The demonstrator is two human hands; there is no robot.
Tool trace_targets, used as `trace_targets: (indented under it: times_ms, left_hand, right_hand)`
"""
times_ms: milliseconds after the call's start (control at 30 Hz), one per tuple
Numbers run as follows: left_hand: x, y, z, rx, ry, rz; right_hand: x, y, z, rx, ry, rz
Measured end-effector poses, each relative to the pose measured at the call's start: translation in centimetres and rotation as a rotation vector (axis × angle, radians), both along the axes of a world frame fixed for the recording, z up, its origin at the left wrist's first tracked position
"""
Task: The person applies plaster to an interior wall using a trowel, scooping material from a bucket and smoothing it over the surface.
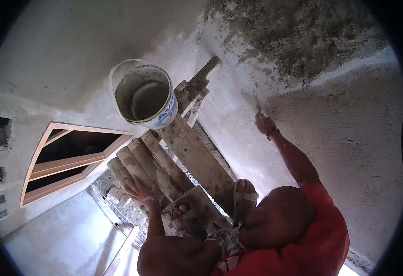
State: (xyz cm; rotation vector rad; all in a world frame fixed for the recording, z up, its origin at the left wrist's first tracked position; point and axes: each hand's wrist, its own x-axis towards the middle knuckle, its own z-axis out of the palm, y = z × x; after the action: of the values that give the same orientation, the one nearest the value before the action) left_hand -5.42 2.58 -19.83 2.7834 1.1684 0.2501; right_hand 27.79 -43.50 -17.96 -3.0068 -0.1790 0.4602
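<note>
My right hand (265, 124) is raised to the wall on the right (302, 133). Its fingers are closed, and a small dark blurred shape juts from them toward the wall; I cannot make out what it is. The wall there shows rough wet mortar (298, 37) above and smoother grey plaster around the hand. My left hand (141, 191) is spread flat over the wooden planks (139, 158), apparently leaning on them. It holds nothing. Beyond it, a white bucket (164, 110), coated with mortar inside and containing some grey material, stands on the far end of the planks.
Gaps run between the scaffold planks, with rubble and ground showing below. My sandalled feet (245, 198) are on the boards. A narrow mortar-stained board (199, 83) reaches toward the corner. At left, a wooden window frame (75, 168) is set in the plastered wall (50, 69).
</note>
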Motion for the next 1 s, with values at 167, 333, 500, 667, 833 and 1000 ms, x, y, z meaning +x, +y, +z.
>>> trace_targets:
  times_ms: [167, 333, 500, 667, 833, 1000]
  left_hand:
    - [-0.3, 0.1, -0.2, -0.009, 0.023, -0.013]
    - [0.5, -0.4, 0.7, -0.054, 0.070, 0.033]
    - [-0.4, -0.2, -0.2, -0.033, 0.087, 0.008]
    - [-0.3, -0.3, 0.6, 0.005, 0.088, 0.018]
    - [0.4, -0.6, 0.3, -0.015, 0.068, 0.007]
    - [0.7, -0.7, 0.1, -0.005, 0.110, 0.010]
  right_hand:
    - [-0.4, -3.2, -6.1, -0.019, -0.071, 0.121]
    - [-1.3, -5.5, -6.7, -0.263, 0.344, 0.167]
    - [-4.5, -1.6, -2.7, 0.039, 0.078, 0.123]
    - [-3.9, -1.9, -3.5, -0.018, 0.112, -0.052]
    - [-8.1, -13.3, -15.2, -0.331, 0.495, 0.358]
    - [-9.9, -5.5, -8.8, -0.058, 0.381, 0.044]
